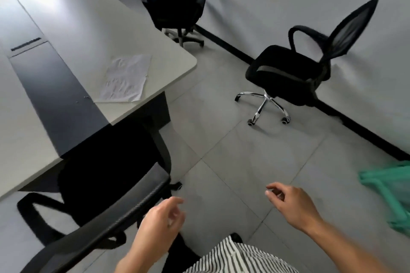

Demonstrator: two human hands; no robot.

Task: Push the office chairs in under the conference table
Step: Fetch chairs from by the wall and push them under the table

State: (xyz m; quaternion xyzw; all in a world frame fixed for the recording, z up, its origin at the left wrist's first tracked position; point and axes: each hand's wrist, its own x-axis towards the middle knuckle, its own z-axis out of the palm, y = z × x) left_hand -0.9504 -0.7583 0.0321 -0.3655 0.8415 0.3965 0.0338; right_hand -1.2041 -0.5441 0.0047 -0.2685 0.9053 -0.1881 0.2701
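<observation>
Both hands are empty. The left hand hangs just beside the top edge of the nearest chair's backrest, fingers loosely curled, grip half open with nothing in it; can't tell if it's brushing the backrest or just clear of it. The right hand is out over bare floor, fingers curled loosely too, holding nothing, well apart from any chair.

That nearest chair has its seat tucked under the tabletop, backrest toward the person. A crumpled sheet of paper lies near the table's corner. Two more chairs sit away from the table: the chrome-base chair by the wall to the right, and the far chair beyond the table's corner. Something green sits at the right edge, blurry.
</observation>
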